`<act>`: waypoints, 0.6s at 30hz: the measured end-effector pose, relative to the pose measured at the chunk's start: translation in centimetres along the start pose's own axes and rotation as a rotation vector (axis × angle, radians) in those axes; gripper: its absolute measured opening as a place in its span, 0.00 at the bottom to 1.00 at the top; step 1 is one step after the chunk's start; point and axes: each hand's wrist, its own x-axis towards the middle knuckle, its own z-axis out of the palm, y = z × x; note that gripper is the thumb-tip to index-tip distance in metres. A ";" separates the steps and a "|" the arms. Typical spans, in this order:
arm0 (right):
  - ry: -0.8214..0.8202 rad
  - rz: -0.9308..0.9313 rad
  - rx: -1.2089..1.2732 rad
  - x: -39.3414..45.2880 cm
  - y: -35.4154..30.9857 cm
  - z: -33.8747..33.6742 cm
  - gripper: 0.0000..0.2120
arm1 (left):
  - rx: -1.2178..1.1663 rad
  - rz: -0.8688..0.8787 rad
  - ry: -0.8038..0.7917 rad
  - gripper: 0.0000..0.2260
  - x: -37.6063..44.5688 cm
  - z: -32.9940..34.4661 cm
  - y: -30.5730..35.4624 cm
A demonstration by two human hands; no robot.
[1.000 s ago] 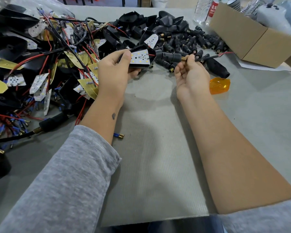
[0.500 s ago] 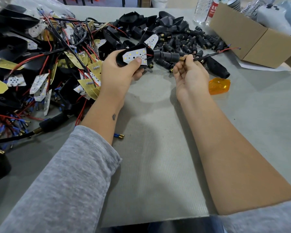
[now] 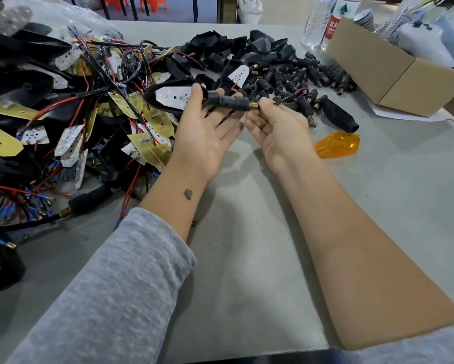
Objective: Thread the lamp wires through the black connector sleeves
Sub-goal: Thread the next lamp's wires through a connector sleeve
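My left hand (image 3: pixel 207 132) lies palm up and pinches a black lamp housing (image 3: pixel 152 97) with a white LED board (image 3: pixel 172 97) between thumb and fingers. A black connector sleeve (image 3: pixel 228 102) sits on the lamp's wires right against the housing, with its brass threaded end (image 3: pixel 253 105) pointing right. My right hand (image 3: pixel 278 124), also palm up, pinches the red and black lamp wires (image 3: pixel 291 95) just where they leave the brass end. The wires trail off to the right over the loose sleeves.
A tangle of LED boards, lamp housings and red and black wires (image 3: pixel 76 114) fills the left. Several loose black sleeves (image 3: pixel 299 77) lie at the back. An orange lens (image 3: pixel 337 144), a larger black sleeve (image 3: pixel 336 115), a cardboard box (image 3: pixel 394 72) and bottles (image 3: pixel 318 19) are on the right.
Both hands have turned palm up and come closer together. The lamp has tilted so its LED board faces up. The free wire end now lies nearer my right hand.
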 end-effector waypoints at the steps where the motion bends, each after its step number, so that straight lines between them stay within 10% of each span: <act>1: -0.023 0.009 -0.005 -0.1 0.0 0.0 0.02 | -0.012 0.002 -0.012 0.20 0.0 -0.2 0.2; 10: 0.135 -0.058 -0.245 0.5 -0.4 -0.8 0.32 | -0.047 0.008 0.041 0.16 0.8 -1.1 0.7; 18: 0.088 -0.351 -0.985 -0.2 0.2 -1.3 0.17 | -0.071 0.048 0.042 0.04 0.5 -0.9 0.9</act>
